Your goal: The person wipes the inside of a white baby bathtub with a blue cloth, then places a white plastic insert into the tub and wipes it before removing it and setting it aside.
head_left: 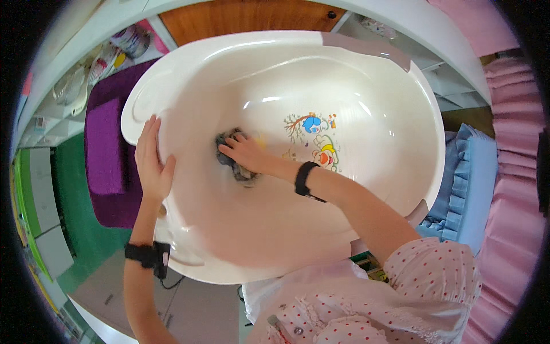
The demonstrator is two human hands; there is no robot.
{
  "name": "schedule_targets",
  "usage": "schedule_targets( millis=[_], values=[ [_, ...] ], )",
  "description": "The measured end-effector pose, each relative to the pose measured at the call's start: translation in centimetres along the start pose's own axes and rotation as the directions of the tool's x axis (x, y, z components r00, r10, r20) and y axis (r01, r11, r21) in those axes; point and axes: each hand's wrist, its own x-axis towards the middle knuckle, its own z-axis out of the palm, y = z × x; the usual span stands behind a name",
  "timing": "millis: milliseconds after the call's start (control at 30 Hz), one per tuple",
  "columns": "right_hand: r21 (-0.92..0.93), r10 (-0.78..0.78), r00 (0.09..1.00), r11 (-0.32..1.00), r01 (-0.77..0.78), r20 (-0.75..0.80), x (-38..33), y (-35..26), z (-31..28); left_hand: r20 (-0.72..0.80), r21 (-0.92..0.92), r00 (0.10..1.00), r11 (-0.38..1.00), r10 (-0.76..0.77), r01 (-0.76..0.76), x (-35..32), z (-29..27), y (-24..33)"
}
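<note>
1. The dark grey, crumpled cloth (244,175) lies on the inside bottom of the cream-white, oval plastic tub (436,149), left of the tub's colourful cartoon print (321,143).
2. The right hand (245,153) reaches into the tub, its fingers bent over the cloth and touching it; whether that grip pinches the cloth or only presses it, I cannot tell.
3. The left hand (153,169) rests at the tub's left end, its grip wide, fingers extended along the rim and thumb apart, seemingly steadying it.
4. The step in hand appears to be wiping the tub's inside.
5. The next move probably calls for steady pressure on the cloth along the curved bottom, with the tub held firm.
</note>
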Motion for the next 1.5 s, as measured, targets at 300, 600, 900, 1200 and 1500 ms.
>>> schedule_targets(
  millis=[300,600,900,1200,1500],
  values=[
    [-0.237,0.115,0.992,0.966,-0.101,0.047,-1.6,12.2,-4.0,0.048,-0.012,0.997,0.998,-0.059,0.059,0.3,-0.1,0.1],
    [0.049,0.717,0.691,0.697,-0.716,-0.09,-17.5,23.2,-6.1,0.006,-0.011,0.999,0.999,-0.036,0.036,0.5,0.2,0.1],
    [0.001,0.626,0.598,0.69,-0.724,0.501,-26.8,20.3,-7.9,-0.011,-0.014,1.0,1.0,-0.023,0.023,-0.2,-0.2,-0.2],
    [0.161,0.168,0.56,0.857,-0.489,0.811,-28.4,10.6,-6.3,-0.016,0.07,1.0,0.998,0.013,-0.012,-0.2,0.0,-0.2],
    [0.186,0.109,0.623,0.902,-0.39,0.775,-29.3,11.7,-5.3,0.088,0.178,0.994,0.981,0.068,-0.083,0.3,0.9,-0.1]
  ],
)
